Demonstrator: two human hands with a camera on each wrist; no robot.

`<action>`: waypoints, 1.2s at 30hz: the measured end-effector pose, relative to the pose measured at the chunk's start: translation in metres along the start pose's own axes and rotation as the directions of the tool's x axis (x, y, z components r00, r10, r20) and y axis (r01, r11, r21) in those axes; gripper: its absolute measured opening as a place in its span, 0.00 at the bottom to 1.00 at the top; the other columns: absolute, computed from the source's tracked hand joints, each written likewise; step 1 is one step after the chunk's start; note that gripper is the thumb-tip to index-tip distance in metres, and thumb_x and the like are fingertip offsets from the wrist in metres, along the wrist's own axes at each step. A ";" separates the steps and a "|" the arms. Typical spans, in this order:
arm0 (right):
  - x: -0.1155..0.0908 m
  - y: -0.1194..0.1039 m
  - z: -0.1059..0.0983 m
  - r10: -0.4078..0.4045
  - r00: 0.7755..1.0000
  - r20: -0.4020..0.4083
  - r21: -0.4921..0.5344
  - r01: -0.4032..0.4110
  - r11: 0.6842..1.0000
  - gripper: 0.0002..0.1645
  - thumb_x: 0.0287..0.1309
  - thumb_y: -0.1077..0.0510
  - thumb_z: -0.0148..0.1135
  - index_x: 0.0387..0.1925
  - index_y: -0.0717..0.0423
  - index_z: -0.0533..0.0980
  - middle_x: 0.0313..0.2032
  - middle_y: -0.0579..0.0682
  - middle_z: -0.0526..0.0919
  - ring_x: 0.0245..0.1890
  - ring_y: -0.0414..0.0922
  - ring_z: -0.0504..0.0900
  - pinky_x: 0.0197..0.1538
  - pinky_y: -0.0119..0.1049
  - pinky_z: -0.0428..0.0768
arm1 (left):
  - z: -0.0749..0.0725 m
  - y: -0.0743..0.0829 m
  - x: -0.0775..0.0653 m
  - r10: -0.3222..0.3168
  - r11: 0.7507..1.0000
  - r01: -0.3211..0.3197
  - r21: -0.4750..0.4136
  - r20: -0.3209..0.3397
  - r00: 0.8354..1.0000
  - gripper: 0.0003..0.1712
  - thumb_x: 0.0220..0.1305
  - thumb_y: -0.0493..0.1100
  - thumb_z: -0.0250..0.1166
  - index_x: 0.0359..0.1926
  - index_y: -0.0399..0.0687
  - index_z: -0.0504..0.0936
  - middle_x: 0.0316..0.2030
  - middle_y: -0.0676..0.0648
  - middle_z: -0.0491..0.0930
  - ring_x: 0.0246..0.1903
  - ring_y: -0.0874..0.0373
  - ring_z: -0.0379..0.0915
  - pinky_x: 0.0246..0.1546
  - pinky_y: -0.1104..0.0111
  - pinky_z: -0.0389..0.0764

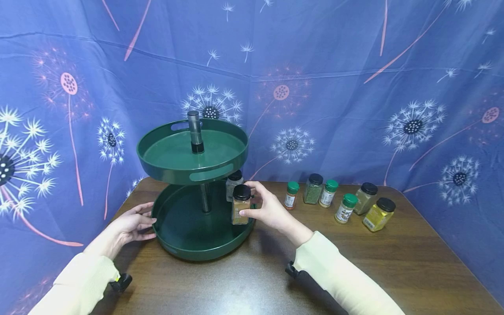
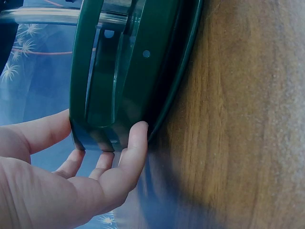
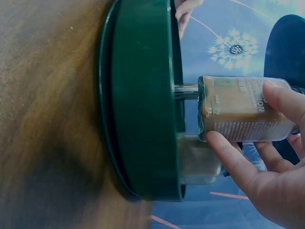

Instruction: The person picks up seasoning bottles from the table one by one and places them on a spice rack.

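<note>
My right hand (image 1: 271, 210) grips a clear spice jar (image 1: 241, 209) of brown powder with a black lid, upright over the right side of the lower tray. In the right wrist view, the jar's base (image 3: 201, 109) stands just above the tray's rim, apart from it. Another black-lidded spice jar (image 1: 233, 192) with greyish contents stands behind it in the lower tray, partly hidden. The two-tier green tray stand (image 1: 193, 177) has a metal post. Against the lower tray's left outer wall (image 2: 136, 90) rest the spread fingertips of my left hand (image 1: 127, 225).
Right of the stand, several spice jars stand on the wooden table (image 1: 275, 275): a small green-lidded one (image 1: 291, 196), a black-lidded jar of green herbs (image 1: 313, 190) and a yellow jar (image 1: 379, 215) among them. A blue dandelion-print cloth (image 1: 334, 100) hangs behind.
</note>
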State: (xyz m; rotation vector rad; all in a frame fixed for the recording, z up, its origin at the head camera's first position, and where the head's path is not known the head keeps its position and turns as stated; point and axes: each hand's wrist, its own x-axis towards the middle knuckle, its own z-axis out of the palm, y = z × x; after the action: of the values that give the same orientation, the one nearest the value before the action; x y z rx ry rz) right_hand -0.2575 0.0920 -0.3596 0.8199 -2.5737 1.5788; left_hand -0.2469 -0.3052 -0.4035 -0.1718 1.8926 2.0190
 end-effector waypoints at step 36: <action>-0.002 0.021 0.031 -0.062 0.994 0.093 -0.060 0.068 0.996 0.39 0.45 0.60 0.74 0.59 0.51 0.66 0.48 0.52 0.76 0.44 0.46 0.81 0.43 0.37 0.80 | 0.001 0.001 -0.001 -0.001 1.000 0.001 0.004 0.000 1.000 0.46 0.61 0.29 0.58 0.72 0.42 0.41 0.64 0.33 0.50 0.31 0.59 0.74 0.41 0.54 0.78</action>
State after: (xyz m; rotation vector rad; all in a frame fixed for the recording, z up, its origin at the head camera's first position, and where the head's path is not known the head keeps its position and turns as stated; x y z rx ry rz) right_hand -0.2569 0.0744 -0.3927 0.9816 -2.6137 1.4677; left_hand -0.2462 -0.3042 -0.4023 -0.1724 1.8959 2.0144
